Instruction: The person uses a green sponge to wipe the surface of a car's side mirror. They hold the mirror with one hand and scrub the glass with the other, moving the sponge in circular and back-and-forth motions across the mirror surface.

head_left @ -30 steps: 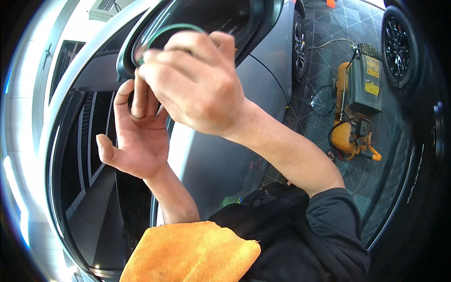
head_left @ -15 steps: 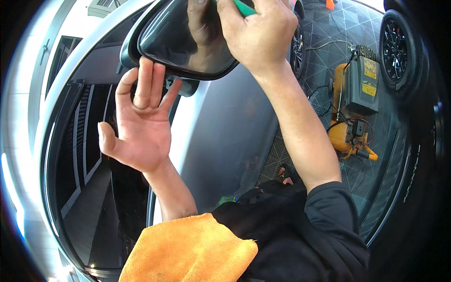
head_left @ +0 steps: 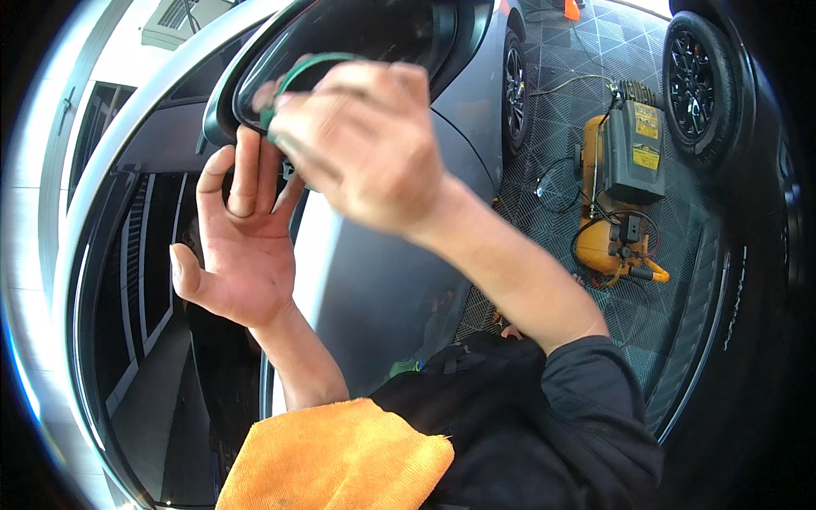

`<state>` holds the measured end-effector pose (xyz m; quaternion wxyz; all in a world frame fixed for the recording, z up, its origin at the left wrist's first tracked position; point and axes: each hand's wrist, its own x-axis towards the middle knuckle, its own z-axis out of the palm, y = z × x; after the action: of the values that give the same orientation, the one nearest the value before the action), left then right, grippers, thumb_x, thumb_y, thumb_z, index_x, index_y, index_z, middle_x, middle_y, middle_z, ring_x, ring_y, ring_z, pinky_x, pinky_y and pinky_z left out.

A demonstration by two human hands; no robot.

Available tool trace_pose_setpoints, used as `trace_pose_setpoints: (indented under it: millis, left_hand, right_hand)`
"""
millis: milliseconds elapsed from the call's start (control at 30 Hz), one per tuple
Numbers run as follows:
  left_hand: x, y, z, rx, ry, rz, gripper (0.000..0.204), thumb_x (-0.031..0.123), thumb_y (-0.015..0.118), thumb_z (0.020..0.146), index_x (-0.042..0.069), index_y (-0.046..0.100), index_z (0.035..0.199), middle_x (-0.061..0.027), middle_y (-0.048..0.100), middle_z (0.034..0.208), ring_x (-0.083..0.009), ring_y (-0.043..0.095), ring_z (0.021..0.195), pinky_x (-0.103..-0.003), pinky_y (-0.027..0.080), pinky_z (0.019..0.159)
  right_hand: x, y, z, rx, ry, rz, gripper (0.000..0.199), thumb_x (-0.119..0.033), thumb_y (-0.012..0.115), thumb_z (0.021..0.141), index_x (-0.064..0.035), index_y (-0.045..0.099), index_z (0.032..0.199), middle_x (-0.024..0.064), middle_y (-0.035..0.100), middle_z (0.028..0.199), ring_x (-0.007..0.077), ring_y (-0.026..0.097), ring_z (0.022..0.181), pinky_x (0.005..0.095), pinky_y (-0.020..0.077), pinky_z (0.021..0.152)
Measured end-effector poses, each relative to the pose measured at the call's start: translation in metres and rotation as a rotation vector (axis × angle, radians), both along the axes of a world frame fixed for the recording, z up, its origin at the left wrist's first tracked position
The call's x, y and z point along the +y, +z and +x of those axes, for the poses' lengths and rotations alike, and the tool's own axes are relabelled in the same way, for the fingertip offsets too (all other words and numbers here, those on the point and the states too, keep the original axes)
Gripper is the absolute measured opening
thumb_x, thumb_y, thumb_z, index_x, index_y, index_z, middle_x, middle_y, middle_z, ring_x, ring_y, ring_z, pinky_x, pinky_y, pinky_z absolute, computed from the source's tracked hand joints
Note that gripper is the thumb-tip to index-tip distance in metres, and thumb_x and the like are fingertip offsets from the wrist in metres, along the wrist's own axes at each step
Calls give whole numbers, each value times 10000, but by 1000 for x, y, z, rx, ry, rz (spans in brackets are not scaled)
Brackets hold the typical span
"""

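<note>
Right hand [head_left: 365,149] grip clamped on a green strip [head_left: 310,64] arcing up-left against the side mirror [head_left: 357,34]; left hand [head_left: 242,246], fingers apart, braces the housing just below, equally near

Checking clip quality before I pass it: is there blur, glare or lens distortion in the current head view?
Head view: the right hand is smeared by motion blur, while the left hand against the side mirror looks sharper; strong fisheye bending curves the car door and the black rim; a bright glare band runs along the left edge; the yellow compressor is evenly lit.
</note>
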<state>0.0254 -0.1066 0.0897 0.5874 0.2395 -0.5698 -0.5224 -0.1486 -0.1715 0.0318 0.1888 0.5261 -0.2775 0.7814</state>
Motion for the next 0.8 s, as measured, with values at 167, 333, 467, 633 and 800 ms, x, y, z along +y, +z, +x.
trace_pose_setpoints:
  millis: [167,333,467,633,800]
  left_hand:
    - [2,-3,1,16,0,-17,949,699,498,902,-16,369,1512,-299,465,1554,-391,438,1480,-620,347,1201]
    - [2,-2,0,56,-25,-3,941,697,490,904,-9,373,1516,-300,461,1557,-393,432,1483,-620,341,1204]
    - [2,-3,1,44,-51,-23,945,696,474,907,-13,362,1522,-301,447,1567,-399,429,1484,-625,336,1205]
    - [-1,-3,2,96,-169,-44,959,696,509,899,-26,364,1513,-309,454,1559,-410,410,1494,-627,328,1206]
    - [-4,-4,4,75,-189,-59,962,703,471,909,-17,352,1534,-290,445,1574,-387,407,1501,-637,306,1215]
  right_hand:
    - [-31,4,-15,-214,-72,-12,197,-158,812,762,-180,736,943,-24,701,857,210,655,894,421,389,817]
    - [-13,0,2,-48,-69,-85,174,-227,799,802,-173,730,953,-42,673,844,158,628,887,393,375,838]
    - [-37,2,-21,-212,-132,-26,211,-228,829,768,-200,730,951,-26,681,846,190,628,868,389,382,841]
    - [-7,3,-6,-15,-111,-38,141,-158,795,803,-147,730,927,-6,683,835,205,649,894,381,428,828]
    - [-30,4,-21,-134,-117,-2,155,-163,807,799,-163,751,943,-41,693,856,170,645,925,373,392,874]
